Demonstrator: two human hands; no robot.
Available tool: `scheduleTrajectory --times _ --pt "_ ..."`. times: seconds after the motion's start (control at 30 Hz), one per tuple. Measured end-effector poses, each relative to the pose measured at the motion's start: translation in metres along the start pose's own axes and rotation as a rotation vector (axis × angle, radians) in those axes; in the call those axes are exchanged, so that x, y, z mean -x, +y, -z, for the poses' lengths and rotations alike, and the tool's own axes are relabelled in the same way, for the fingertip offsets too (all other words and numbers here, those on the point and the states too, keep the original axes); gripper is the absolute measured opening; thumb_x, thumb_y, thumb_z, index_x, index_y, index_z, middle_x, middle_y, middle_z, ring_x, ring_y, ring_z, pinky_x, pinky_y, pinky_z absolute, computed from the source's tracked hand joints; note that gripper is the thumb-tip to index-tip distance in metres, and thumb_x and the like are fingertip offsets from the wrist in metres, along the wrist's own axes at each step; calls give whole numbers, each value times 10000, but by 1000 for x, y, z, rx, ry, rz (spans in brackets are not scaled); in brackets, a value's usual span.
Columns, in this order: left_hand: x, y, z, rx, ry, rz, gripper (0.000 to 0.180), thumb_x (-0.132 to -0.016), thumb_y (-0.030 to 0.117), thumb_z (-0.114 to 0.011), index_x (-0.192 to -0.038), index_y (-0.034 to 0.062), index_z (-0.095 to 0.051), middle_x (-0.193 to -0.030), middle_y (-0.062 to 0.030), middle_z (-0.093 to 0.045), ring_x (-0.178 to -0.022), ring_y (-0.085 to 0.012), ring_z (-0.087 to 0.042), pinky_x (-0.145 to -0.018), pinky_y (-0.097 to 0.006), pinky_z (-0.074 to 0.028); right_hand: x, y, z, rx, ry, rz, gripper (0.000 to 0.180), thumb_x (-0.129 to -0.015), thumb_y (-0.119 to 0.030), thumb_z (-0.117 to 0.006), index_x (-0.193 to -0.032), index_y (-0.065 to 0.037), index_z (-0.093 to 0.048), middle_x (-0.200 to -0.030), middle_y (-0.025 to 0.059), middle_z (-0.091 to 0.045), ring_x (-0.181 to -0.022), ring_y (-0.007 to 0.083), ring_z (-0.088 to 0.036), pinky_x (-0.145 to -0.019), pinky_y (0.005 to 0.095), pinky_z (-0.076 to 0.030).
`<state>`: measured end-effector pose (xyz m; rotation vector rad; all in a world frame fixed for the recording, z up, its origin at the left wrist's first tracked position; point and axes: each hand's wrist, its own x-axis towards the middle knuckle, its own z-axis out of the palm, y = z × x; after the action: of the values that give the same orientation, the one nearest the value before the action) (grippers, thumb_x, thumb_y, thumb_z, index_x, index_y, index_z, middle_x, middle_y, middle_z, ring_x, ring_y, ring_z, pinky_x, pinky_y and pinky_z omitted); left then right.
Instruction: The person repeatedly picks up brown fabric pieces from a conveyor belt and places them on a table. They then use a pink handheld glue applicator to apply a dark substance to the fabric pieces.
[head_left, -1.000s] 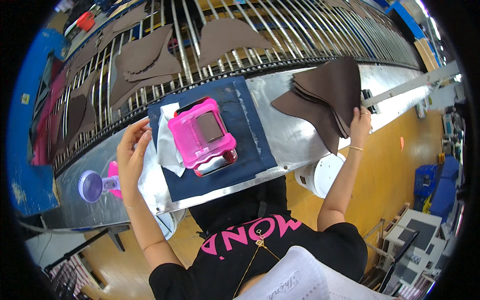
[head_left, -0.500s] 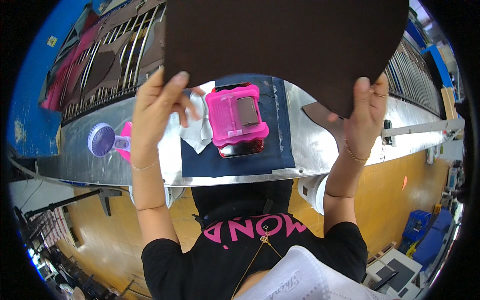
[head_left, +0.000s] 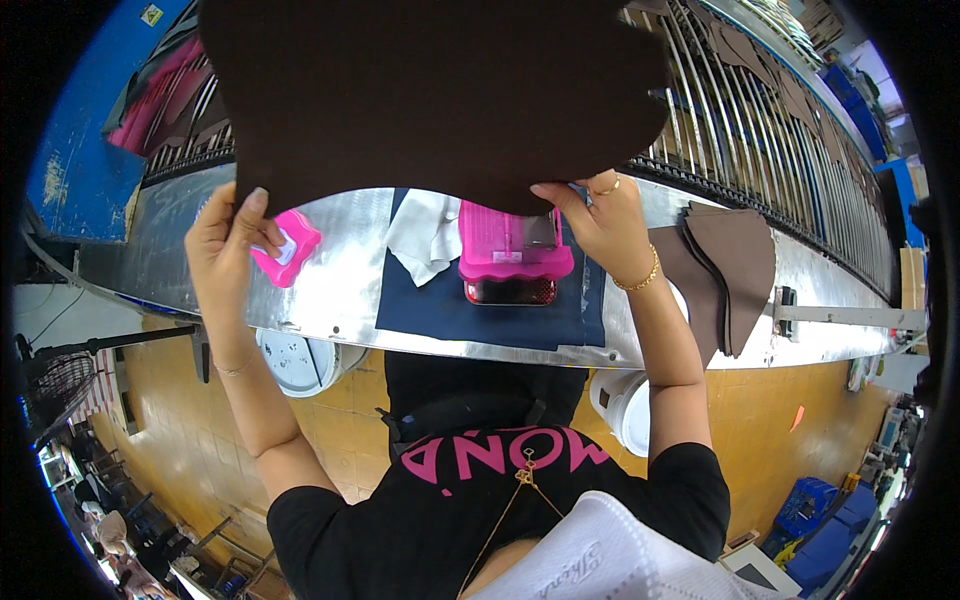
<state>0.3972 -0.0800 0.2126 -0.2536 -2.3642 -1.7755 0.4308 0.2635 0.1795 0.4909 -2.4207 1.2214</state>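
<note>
1. Brown sheet [head_left: 440,100] is held up over the metal table [head_left: 165,265]; left hand [head_left: 222,240] and right hand [head_left: 605,230] pinch its lower edge;
2. pink plastic tray [head_left: 515,270] sits on navy cloth [head_left: 480,328], below;
3. barred rack [head_left: 735,125] stretches beyond.

Both forearms [head_left: 675,345] are pointing forward, well apart. The left hand [head_left: 222,240] and right hand [head_left: 608,228] are gripping with thumbs [head_left: 565,202] and fingers [head_left: 607,184].

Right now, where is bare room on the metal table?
Bare metal shows between the pink base and the white cloth, and left of the left hand, toward the blue panel. It is crowded around the pink tray and at right, under the brown stack.
</note>
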Motion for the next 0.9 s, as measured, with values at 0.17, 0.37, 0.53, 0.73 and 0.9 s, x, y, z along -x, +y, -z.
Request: scheduleTrajectory --times 0.17,0.37,0.53,0.73,0.9 --pt "3 -20 -33 0 -181 114 128 -893 89 -585 -932 -26 -624 -618 -35 -574 -513 -69 -523 -466 -208 -401 33 23 26 104 38 33 243 -726 47 -627 -950 -49 -639 -832 105 -644 -713 278 -587 -652 331 -475" --pt "-11 -10 -105 -329 -342 -312 63 -786 54 -658 -824 4 -654 -693 -79 -509 -633 -201 -507 -563 -296 -400 107 59 54 160 177 -316 95 -784 -2 -664 -876 19 -677 -783 115 -667 -658 171 -603 -622 272 -467" --pt "-20 11 -156 -415 -453 -665 108 -737 130 -697 -809 49 -690 -760 -56 -501 -740 -233 -507 -612 -343 -427 164 50 103 52 403 -595 79 -791 61 -611 -843 58 -670 -771 82 -674 -710 88 -579 -643 232 -458" --pt "-31 29 -210 -259 -637 -819 135 -716 114 -718 -748 7 -643 -827 -98 -492 -806 -289 -483 -717 -361 -415 185 26 176 69 485 -526 89 -879 -36 -608 -957 0 -586 -763 -10 -587 -706 54 -514 -650 192 -414" --pt "-67 49 -208 -39 -760 -566 219 -826 171 -645 -769 -30 -578 -814 -59 -458 -757 -154 -465 -699 -291 -388 136 9 185 -116 544 -524 258 -906 -129 -581 -1123 8 -551 -801 11 -607 -718 51 -556 -638 181 -433"
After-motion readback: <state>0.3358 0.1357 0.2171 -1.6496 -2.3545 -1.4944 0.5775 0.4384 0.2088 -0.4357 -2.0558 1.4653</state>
